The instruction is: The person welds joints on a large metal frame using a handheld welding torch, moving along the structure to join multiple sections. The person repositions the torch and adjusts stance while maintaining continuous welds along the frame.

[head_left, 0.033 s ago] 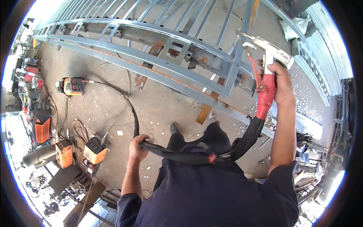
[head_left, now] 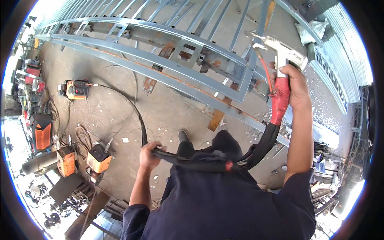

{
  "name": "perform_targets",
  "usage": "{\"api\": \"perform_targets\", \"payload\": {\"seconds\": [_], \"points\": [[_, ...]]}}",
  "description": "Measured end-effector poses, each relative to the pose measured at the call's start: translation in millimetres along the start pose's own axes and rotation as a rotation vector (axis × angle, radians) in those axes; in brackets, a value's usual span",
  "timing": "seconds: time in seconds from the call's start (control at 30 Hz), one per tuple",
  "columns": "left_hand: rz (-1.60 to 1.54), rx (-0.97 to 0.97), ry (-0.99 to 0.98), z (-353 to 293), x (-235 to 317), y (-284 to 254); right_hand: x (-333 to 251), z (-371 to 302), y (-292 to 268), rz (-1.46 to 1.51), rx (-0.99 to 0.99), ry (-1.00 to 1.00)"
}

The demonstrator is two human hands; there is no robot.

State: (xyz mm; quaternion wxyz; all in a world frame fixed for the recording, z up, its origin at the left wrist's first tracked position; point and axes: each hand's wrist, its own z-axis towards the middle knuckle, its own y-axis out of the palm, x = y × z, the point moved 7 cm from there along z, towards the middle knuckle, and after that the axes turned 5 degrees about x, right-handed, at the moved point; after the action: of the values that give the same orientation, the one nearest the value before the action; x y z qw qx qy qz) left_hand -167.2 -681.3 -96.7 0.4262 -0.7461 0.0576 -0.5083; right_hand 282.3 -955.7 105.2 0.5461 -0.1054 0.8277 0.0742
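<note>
My right hand [head_left: 300, 86] is wrapped round the grip of a pale metal welding gun [head_left: 283, 50]. Red tape [head_left: 281, 101] covers the lower grip, and a thin red hose runs up beside it. The gun's narrow nozzle points left, over the corner of a grey steel frame [head_left: 239, 95]. A thick black sleeved cable [head_left: 262, 146] drops from the grip and crosses in front of my body. My left hand [head_left: 150, 155] is closed round this cable at the left. From there the cable runs up toward an orange and black machine [head_left: 77, 90] on the floor.
Long parallel bars of the frame stretch across the top. Rusty steel beams [head_left: 216, 121] lie under it. Further orange machines [head_left: 99, 158] and coiled cables stand at the left. Corrugated sheets [head_left: 347, 52] and a white sack [head_left: 313, 32] are at the right, with metal scraps below.
The welding gun and my right hand have shifted slightly left. My left hand has moved a little right, still round the cable.
</note>
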Motion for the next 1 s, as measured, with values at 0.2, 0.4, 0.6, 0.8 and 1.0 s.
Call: {"api": "perform_targets", "payload": {"seconds": [0.2, 0.4, 0.6, 0.8, 1.0], "points": [[0.068, -0.055, 0.042, -1, -1, 62, 20, 17, 106, -0.557, -0.233, -0.115], [0.174, -0.297, 0.022, 10, 12, 121, 76, 87, 165, -1.089, -0.352, -0.472], [0.197, -0.415, -0.089, 25, 26, 147, 95, 105, 204, -1.230, -0.382, -0.658], [0.190, -0.459, -0.168, 30, 16, 153, 99, 111, 220, -1.188, -0.373, -0.725], [0.199, -0.582, -0.118, 41, 12, 165, 109, 120, 217, -1.184, -0.366, -0.811]]}}
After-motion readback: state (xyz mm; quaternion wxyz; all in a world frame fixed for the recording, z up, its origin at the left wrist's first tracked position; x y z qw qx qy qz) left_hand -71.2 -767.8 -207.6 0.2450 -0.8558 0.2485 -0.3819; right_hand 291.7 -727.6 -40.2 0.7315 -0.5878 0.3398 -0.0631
